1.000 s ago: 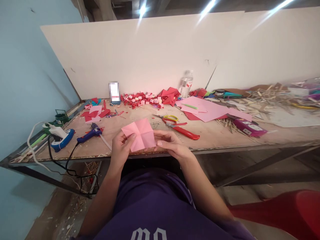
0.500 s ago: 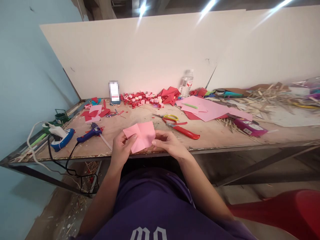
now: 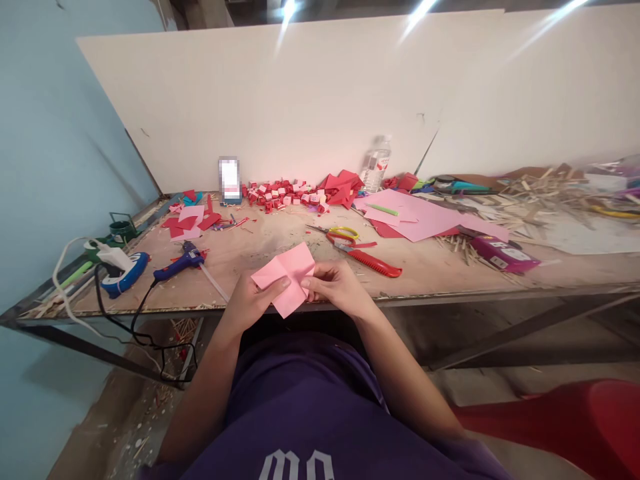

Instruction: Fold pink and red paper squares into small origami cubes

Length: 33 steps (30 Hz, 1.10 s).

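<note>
From my remote seat I see the left hand [image 3: 253, 298] pinching the left side of a creased pink paper [image 3: 294, 265] and the right hand [image 3: 339, 288] its right, near the bench's six-o'clock edge. Out from the paper lie scissors [image 3: 344, 234] at two, a red cutter [image 3: 379, 262] at three, a glue gun [image 3: 176, 266] at nine.

Craft workshop: scrap-strewn workbench [image 3: 425, 267], glue gun [image 3: 175, 267], scissors [image 3: 334, 233]

left hand [image 3: 254, 299], right hand [image 3: 339, 287], both pinching
</note>
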Available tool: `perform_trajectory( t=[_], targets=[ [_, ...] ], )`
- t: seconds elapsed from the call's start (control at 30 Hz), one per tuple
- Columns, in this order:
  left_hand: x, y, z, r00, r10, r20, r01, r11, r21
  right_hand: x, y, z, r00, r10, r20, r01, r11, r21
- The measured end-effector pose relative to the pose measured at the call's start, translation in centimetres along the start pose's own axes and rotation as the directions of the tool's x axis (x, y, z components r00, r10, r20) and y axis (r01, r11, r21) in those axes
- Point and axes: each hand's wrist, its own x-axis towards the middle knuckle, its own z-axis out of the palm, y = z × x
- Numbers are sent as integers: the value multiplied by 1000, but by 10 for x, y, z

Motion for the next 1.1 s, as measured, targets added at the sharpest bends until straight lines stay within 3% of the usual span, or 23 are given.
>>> perform_trajectory(
  t=[0.23, 0.77, 1.1],
  targets=[
    [1, -1, 1, 999, 25, 28, -25, 1000, -13, 1, -4, 5, 998, -53, -25, 51, 997, -58],
    [0, 5, 1, 999, 41, 18, -42, 997, 67, 0, 0, 8, 998, -16, -68, 3, 985, -173],
    [0, -5, 1, 998, 40, -43, -38, 998, 51, -5, -11, 2, 998, -35, 54, 41, 993, -112]
  ],
)
